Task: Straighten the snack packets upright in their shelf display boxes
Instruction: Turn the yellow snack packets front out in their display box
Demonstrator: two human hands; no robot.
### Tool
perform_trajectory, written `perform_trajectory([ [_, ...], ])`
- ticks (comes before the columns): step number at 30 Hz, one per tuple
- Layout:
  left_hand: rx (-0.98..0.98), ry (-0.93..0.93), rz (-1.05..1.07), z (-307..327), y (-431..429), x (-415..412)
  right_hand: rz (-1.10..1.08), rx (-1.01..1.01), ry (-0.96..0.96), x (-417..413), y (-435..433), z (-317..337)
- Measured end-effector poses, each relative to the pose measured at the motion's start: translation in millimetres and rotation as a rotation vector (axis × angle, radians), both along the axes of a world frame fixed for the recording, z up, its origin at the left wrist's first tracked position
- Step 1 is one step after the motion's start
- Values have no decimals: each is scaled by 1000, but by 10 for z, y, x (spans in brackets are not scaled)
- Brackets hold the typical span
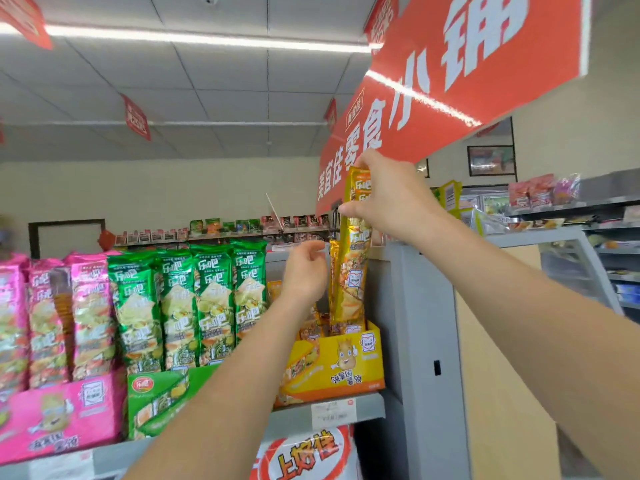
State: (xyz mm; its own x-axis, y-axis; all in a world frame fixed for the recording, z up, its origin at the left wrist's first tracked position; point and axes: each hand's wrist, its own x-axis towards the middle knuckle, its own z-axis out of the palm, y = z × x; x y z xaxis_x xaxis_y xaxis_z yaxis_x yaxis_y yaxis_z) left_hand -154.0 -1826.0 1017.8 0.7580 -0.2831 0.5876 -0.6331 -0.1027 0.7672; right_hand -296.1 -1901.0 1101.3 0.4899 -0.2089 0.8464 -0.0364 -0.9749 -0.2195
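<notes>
- A shop aisle under a tiled ceiling with a strip light (207,38). A big red sign (450,81) with white characters hangs above my fingers.
- The fingers of my right hand (388,199) are clamped around the top end of a tall yellow packet (351,271), with the thumb on its left edge.
- The packet hangs straight down from those fingers, roughly upright. Its lower end is inside the yellow display box (332,365) directly below them.
- My left hand (304,271) is lower down and to the left of my right fingers. Its fingers are curled loosely toward a shorter yellow packet (333,258) just beside their tips. I cannot tell whether they touch or grasp it.
- More yellow packets sit low in the box beneath my left fingers, and I cannot make out how they lie.
- To the left of my left fingers, green packets (194,306) stand upright in a row in a green display box (156,400).
- Farther left, pink packets (52,323) stand in a pink display box (59,417).
- All three boxes sit on a grey shelf (370,405) below both sets of fingers. A price tag (334,414) is on its front edge under the yellow box.
</notes>
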Motion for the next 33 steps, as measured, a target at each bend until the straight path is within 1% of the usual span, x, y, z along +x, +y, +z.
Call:
perform_trajectory([
  [3,72,83,48,31,-229,245,-113,-63,127,136,-21,-34],
  [5,183,99,45,65,-326,334,-183,-113,197,170,-7,-47],
  [8,319,124,7,104,-402,394,-209,-127,349,185,5,-10],
  [10,330,151,-11,111,-419,431,-222,-137,466,199,1,11],
  [12,277,171,-6,108,-414,442,-256,-168,573,223,2,22],
  [15,94,180,45,104,-379,388,-272,-254,726,258,36,34],
  [17,-15,137,107,94,-349,322,-282,-316,810,272,48,52],
  [20,-142,-38,167,48,-289,201,-326,-312,909,316,73,42],
  [22,-267,-149,160,72,-231,116,-351,-275,951,360,82,6],
  [24,-376,-268,155,145,-154,7,-352,-294,991,377,71,-10],
  [27,-503,-412,123,254,-7,-214,-369,-343,981,377,43,-3],
  [29,-567,-490,101,295,110,-374,-399,-368,898,370,29,-9],
  [31,-596,-543,76,327,229,-526,-403,-353,717,324,40,-17],
  [33,-612,-587,49,329,342,-673,-357,-340,455,227,67,-25],
])
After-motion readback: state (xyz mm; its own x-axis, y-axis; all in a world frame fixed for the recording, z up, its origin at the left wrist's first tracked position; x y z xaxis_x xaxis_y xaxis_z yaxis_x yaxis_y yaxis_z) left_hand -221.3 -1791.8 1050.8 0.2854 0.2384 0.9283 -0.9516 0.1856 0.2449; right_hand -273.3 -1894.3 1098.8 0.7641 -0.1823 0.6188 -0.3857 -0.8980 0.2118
